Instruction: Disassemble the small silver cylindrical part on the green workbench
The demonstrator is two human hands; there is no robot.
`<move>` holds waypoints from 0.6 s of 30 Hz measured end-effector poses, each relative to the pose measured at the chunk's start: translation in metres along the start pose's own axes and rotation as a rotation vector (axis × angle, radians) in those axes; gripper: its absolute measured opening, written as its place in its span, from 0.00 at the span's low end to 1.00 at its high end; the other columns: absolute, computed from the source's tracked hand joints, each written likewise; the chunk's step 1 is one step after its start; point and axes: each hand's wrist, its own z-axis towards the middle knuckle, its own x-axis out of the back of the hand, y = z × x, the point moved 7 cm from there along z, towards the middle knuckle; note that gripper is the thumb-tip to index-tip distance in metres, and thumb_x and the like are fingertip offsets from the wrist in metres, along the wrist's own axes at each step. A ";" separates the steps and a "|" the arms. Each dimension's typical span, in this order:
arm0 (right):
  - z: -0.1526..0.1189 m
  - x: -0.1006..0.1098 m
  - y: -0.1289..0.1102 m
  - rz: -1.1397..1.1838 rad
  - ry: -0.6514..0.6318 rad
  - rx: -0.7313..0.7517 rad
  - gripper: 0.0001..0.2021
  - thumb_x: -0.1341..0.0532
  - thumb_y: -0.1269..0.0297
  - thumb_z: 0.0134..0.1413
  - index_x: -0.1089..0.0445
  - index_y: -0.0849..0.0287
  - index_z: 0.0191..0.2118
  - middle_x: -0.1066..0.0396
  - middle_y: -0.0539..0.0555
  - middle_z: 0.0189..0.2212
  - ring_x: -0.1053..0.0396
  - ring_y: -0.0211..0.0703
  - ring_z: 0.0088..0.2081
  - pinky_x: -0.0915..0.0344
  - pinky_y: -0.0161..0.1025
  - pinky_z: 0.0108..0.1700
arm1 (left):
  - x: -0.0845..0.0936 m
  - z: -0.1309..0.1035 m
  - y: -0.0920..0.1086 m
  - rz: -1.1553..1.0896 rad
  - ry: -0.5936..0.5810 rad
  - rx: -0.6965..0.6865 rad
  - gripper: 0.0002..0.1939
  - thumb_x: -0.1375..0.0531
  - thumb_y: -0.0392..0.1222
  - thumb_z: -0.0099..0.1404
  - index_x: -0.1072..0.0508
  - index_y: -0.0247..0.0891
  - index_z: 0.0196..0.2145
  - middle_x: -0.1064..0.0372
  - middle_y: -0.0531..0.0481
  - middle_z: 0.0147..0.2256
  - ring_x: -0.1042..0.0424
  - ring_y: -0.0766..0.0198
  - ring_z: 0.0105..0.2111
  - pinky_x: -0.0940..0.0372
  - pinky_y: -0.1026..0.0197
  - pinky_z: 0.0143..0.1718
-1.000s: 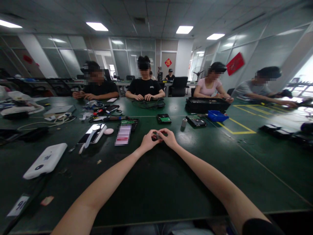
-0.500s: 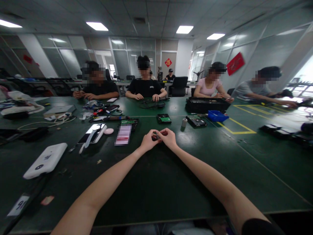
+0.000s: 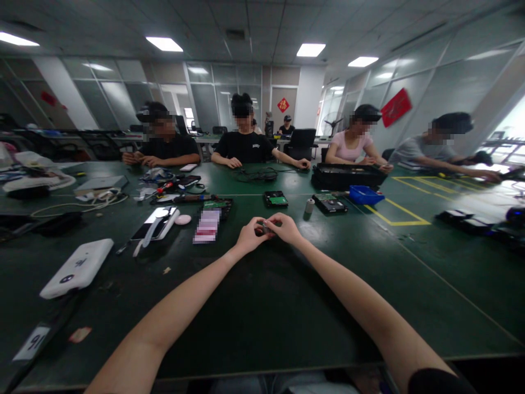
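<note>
The left hand (image 3: 249,235) and right hand (image 3: 287,228) meet, fingertips closed around a small greyish piece (image 3: 266,225), seemingly to steady it from both sides over the green table (image 3: 262,312); its shape I can't quite make out. A green-faced drive (image 3: 275,198) lies beyond, easily reachable. Co-workers (image 3: 245,146) sit opposite under ceiling lights (image 3: 310,50).

The tabletop (image 3: 262,317) is dark green; yellow lines (image 3: 406,222) mark its right side. At left lie a white case (image 3: 77,268), a pale cable (image 3: 77,205) and a pink disc (image 3: 182,220). At center lies a drive (image 3: 275,198). Right of it, a grey cylinder (image 3: 309,206) stands upright just beside a second drive (image 3: 330,203). A blue tray (image 3: 366,195) sits near a black box (image 3: 348,176).
</note>
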 end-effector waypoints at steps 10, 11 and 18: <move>0.002 0.003 -0.016 -0.025 -0.076 0.100 0.08 0.40 0.63 0.58 0.24 0.58 0.34 0.25 0.53 0.33 0.29 0.41 0.38 0.35 0.36 0.43 | 0.000 -0.001 0.000 0.009 0.014 -0.004 0.27 0.32 0.52 0.51 0.33 0.41 0.45 0.24 0.51 0.32 0.24 0.58 0.34 0.34 0.60 0.36; 0.002 0.003 -0.016 -0.033 -0.069 0.090 0.08 0.40 0.64 0.57 0.24 0.58 0.33 0.25 0.53 0.32 0.29 0.41 0.37 0.35 0.36 0.42 | 0.001 -0.001 0.001 0.011 0.015 -0.004 0.27 0.32 0.52 0.51 0.33 0.41 0.45 0.24 0.52 0.32 0.24 0.58 0.34 0.34 0.60 0.36; 0.007 0.008 0.002 -0.073 0.078 -0.033 0.11 0.43 0.60 0.59 0.24 0.57 0.36 0.23 0.53 0.33 0.27 0.43 0.36 0.33 0.38 0.40 | 0.001 -0.001 0.002 0.019 0.014 0.004 0.27 0.32 0.52 0.51 0.33 0.41 0.45 0.23 0.50 0.33 0.24 0.58 0.34 0.33 0.59 0.37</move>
